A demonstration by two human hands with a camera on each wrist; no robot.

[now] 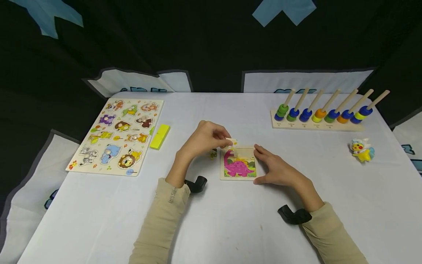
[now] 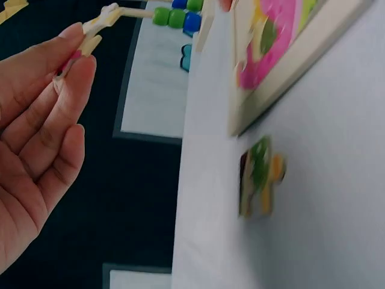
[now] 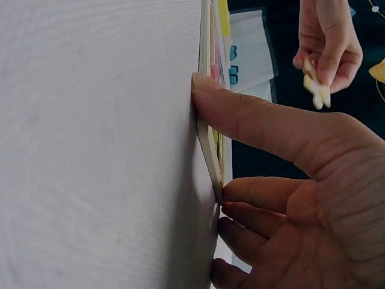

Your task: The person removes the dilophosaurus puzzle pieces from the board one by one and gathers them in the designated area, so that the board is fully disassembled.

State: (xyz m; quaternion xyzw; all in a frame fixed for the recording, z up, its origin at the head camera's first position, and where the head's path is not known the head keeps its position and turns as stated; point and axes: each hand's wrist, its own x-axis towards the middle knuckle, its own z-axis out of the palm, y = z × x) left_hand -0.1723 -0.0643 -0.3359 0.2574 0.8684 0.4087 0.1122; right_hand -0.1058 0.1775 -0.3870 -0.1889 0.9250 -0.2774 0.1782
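Observation:
A small jigsaw puzzle board [image 1: 238,179] with a pink dinosaur picture lies on the white table, its upper part bare wood. Over its top left corner, my left hand [image 1: 208,136] pinches a pale jigsaw piece [image 2: 101,21] between thumb and fingertips; a bit of pink shows on it. My right hand [image 1: 276,167] holds the board's right side, thumb [image 3: 207,83] at the near corner and fingers by the far one. Beneath the left hand, partly hidden in the head view, a loose green and yellow jigsaw piece [image 2: 258,177] rests beside the board.
A large animal peg puzzle [image 1: 113,137] lies at the left with a yellow block [image 1: 160,136] beside it. At the back right stands a wooden counting rack [image 1: 316,125] with coloured rings on pegs. A small yellow figurine [image 1: 362,150] sits in front of it.

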